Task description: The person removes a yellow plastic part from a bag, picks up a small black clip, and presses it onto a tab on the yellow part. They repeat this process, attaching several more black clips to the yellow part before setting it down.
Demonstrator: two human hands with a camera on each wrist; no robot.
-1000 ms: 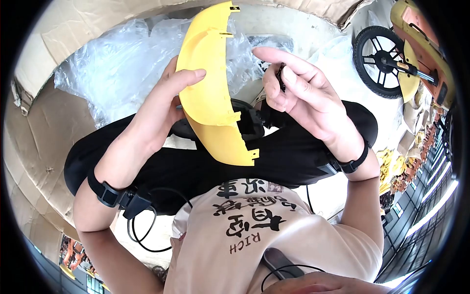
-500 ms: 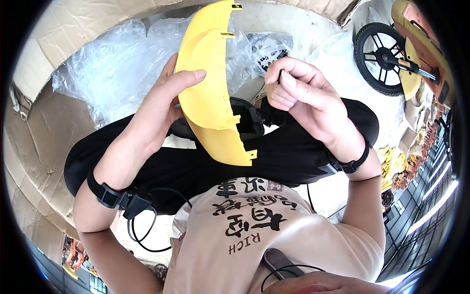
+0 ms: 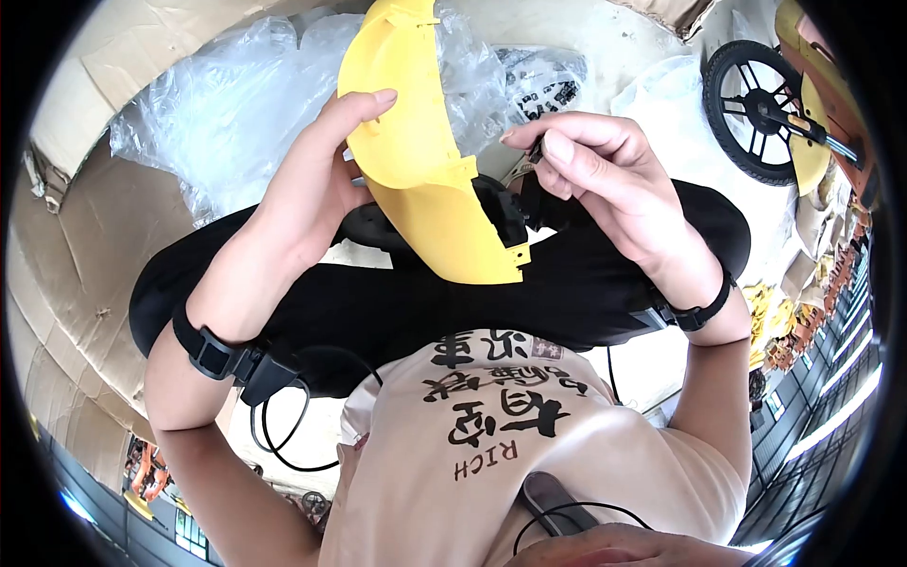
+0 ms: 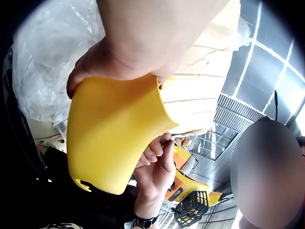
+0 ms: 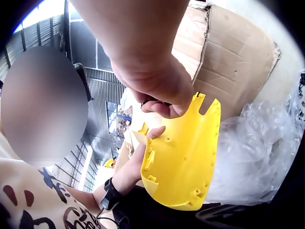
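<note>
A curved yellow plastic shell (image 3: 402, 156) is held upright over the lap in the head view. My left hand (image 3: 321, 180) grips its left side, the thumb lying over the outer face. Clips and tabs line its right edge, and the ribbed inside of the shell (image 5: 183, 157) shows in the right wrist view. To the right, apart from the shell in the head view, my right hand (image 3: 614, 180) pinches a small black piece (image 3: 537, 148) between thumb and fingers. Fingers hide most of that piece, and I cannot tell its kind.
Clear plastic wrap (image 3: 222, 123) lies beyond the knees, beside a clear bag of small black parts (image 3: 548, 87). Cardboard (image 3: 80, 255) stands around the left side. A black spoked wheel (image 3: 756, 111) is at upper right. Between the legs sits a black object (image 3: 496, 213).
The shell has tilted, its near end swinging right and away from the body. My right index finger curled in, then straightened somewhat, with the black piece still pinched. The head view has shifted slightly.
</note>
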